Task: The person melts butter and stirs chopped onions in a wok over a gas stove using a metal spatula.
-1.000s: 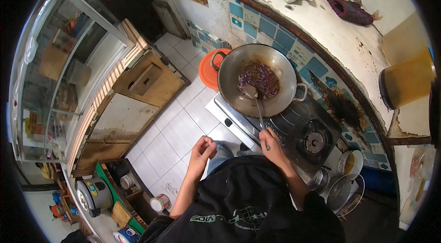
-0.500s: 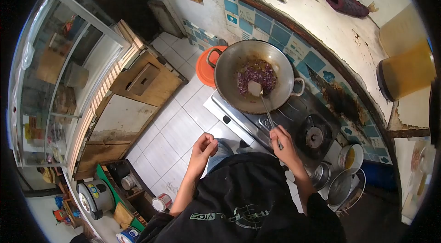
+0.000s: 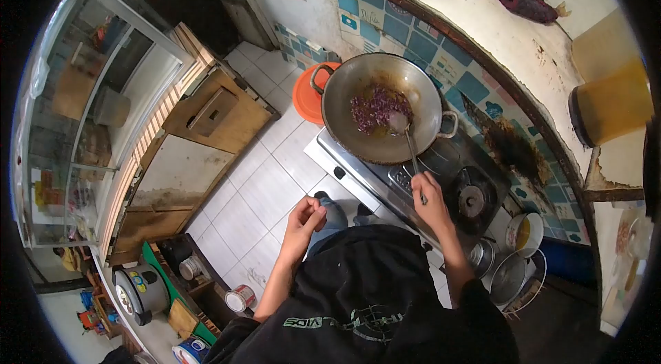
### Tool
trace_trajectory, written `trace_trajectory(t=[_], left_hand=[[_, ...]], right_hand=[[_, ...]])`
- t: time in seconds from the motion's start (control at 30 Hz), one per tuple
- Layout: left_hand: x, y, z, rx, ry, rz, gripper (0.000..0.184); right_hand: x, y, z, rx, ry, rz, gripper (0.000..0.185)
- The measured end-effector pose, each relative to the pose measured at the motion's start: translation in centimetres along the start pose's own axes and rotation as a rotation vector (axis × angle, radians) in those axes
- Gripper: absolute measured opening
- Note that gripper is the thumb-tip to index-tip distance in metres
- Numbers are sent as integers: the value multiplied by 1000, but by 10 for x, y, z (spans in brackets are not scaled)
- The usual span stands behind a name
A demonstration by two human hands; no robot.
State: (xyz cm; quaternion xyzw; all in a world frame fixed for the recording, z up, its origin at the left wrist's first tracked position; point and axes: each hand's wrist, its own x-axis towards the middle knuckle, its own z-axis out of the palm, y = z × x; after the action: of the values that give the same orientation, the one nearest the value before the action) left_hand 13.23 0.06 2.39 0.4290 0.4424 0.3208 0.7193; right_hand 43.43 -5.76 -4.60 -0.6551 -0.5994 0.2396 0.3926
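Note:
My right hand (image 3: pixel 430 199) is closed round the handle of a metal spatula (image 3: pixel 411 144). The spatula's head rests among chopped purple pieces (image 3: pixel 375 109) in a large two-handled wok (image 3: pixel 344 137). The wok stands on the left part of a gas stove (image 3: pixel 458 164), over a burner that it hides. My left hand (image 3: pixel 304 219) hangs in front of my body above the floor, its fingers curled together; whether anything small is inside cannot be seen.
An orange lid (image 3: pixel 303 95) lies behind the wok's left side. A second burner (image 3: pixel 471 200) is at the stove's right. Bowls and a strainer (image 3: pixel 509 278) stand at the lower right. A wooden cabinet (image 3: pixel 179 171) and a rice cooker (image 3: pixel 141 292) are on the left.
My right hand and the spatula have moved to the right, and the spatula's head is now at the right side of the purple pieces. My left hand has stayed nearly still.

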Motion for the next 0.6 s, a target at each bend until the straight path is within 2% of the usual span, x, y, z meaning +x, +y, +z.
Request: trace_trajectory(t=[0.13,0.17,0.23,0.33,0.43,0.47,0.5,0.6], left_hand=[[3,0,-3,-22,-30,-21,13],[4,2,-5,-28,-39,-29,13],[8,4,-9,-21,-59,-24,13],[14,12,-17,10,-79,-10,13],[19,20,-23,15,-121,-11,13],[21,22,-25,10,-138,-11,13],[23,26,-25,11,-147,-8,13],[27,34,-31,2,-168,3,13]], right_hand=[[15,-9,-5,-4,119,4,3],[20,-3,-3,-78,172,-74,3],[25,-1,-2,-45,228,40,3],[32,10,8,-93,315,9,4],[33,14,26,90,401,197,6],[36,32,37,123,442,192,11],[37,54,52,258,477,193,13],[45,48,66,605,490,314,15]])
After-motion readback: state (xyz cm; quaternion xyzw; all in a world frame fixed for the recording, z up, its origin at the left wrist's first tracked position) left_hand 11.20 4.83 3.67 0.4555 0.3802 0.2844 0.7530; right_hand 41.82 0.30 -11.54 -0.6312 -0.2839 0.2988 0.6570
